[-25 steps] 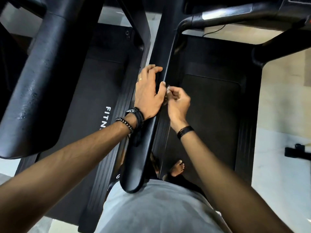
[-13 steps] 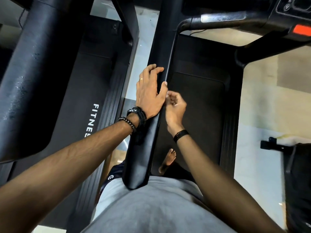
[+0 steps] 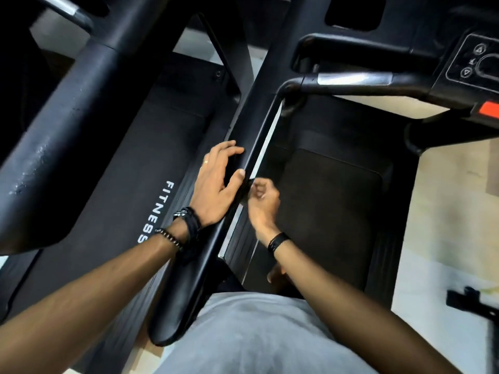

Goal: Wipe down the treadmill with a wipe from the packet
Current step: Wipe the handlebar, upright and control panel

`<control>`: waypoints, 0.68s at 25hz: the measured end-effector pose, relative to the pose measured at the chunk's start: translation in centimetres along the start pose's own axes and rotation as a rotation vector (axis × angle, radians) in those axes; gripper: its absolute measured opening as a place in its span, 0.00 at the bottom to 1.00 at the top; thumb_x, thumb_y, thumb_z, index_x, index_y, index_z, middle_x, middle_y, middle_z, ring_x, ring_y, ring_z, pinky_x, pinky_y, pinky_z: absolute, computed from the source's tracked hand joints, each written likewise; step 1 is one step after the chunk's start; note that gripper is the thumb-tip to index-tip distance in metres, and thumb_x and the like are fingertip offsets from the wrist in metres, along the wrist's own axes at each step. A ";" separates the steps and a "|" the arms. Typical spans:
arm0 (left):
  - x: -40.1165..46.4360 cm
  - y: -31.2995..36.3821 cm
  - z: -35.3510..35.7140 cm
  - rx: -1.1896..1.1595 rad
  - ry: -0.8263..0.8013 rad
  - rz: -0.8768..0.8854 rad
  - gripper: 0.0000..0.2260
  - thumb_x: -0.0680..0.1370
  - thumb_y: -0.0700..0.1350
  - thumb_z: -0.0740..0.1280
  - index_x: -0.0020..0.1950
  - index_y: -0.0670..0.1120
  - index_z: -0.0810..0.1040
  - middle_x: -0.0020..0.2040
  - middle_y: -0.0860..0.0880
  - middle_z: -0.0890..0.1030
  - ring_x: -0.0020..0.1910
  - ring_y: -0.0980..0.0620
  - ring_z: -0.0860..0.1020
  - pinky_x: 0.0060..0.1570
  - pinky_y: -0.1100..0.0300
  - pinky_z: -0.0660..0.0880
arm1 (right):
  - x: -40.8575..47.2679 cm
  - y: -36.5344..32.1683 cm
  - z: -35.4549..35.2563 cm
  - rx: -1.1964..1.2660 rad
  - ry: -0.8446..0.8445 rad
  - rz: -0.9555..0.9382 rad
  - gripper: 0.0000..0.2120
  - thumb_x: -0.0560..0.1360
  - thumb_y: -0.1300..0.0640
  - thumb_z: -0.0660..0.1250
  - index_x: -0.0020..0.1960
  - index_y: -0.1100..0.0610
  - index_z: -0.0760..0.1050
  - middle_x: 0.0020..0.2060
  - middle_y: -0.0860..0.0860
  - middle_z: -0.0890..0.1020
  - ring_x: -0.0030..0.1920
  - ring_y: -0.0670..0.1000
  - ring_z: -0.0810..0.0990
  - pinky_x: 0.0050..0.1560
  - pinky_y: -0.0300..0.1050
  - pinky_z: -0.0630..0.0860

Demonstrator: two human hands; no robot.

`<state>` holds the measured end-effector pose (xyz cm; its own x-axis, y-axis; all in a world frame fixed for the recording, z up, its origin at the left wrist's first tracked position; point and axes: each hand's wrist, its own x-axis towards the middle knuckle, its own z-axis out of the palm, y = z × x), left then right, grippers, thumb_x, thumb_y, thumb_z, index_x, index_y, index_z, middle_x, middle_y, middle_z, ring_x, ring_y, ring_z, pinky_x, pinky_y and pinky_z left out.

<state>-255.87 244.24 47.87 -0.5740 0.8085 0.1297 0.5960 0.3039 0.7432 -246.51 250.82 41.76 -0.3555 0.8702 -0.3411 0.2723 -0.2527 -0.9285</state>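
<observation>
Looking down, we rested our left hand [image 3: 216,184] on the treadmill's black side rail [image 3: 205,255], fingers relaxed, its grip wide and holding nothing, thumb at the rail's inner edge. Just beside it, our right hand [image 3: 263,203] had a narrow, curled grip; whether it pinched a wipe we could not tell through the blur. Below lay the running belt [image 3: 332,211].

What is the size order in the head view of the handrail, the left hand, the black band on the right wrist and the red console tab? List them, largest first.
1. handrail
2. left hand
3. wrist band and red tab: these look alike, and the tab is cut off by the frame edge, so they are not ranked.
</observation>
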 end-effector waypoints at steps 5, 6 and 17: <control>0.1 0.2 -0.1 0.023 0.003 -0.024 0.19 0.81 0.52 0.61 0.70 0.46 0.73 0.73 0.50 0.69 0.72 0.52 0.66 0.73 0.56 0.61 | -3.6 -0.7 -1.4 0.103 -0.149 -0.190 0.13 0.75 0.70 0.65 0.46 0.51 0.74 0.41 0.47 0.79 0.36 0.41 0.77 0.40 0.36 0.74; 0.2 0.3 -0.1 0.031 0.003 -0.026 0.19 0.81 0.52 0.62 0.69 0.45 0.73 0.72 0.49 0.70 0.72 0.51 0.67 0.74 0.52 0.62 | -2.7 -1.4 -1.6 0.143 -0.142 -0.231 0.11 0.76 0.71 0.66 0.47 0.55 0.75 0.42 0.48 0.80 0.37 0.41 0.78 0.41 0.34 0.74; -0.3 0.3 0.0 0.050 0.033 -0.038 0.18 0.79 0.49 0.63 0.67 0.45 0.73 0.69 0.49 0.72 0.70 0.50 0.69 0.70 0.43 0.66 | -1.7 -2.3 -2.2 0.270 -0.218 -0.283 0.05 0.78 0.67 0.65 0.50 0.59 0.75 0.43 0.50 0.81 0.37 0.46 0.79 0.42 0.51 0.79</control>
<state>-255.48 244.08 48.06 -0.6147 0.7789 0.1242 0.6004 0.3599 0.7141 -244.52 250.85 44.77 -0.5707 0.8186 -0.0647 -0.0952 -0.1442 -0.9850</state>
